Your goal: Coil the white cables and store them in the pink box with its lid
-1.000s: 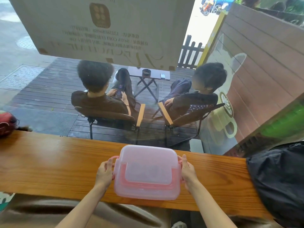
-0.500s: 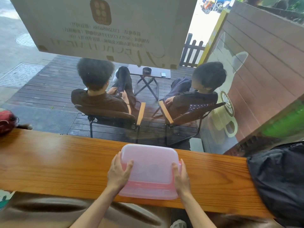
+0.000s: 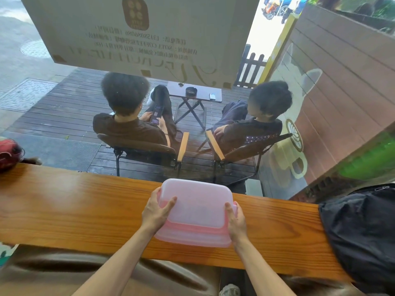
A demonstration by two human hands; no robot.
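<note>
The pink box stands on the wooden counter in front of me, with its frosted lid lying on top. My left hand rests on the lid's left edge, thumb over the top. My right hand presses the lid's right near corner. The contents are hidden under the lid; no white cable shows.
A black bag lies on the counter's right end. A red object sits at the far left. Behind the counter is a window; outside, two people sit in chairs by a small table.
My hands moved from the box's side clasps up onto the lid. Since half a second ago they hold nearly the same place.
</note>
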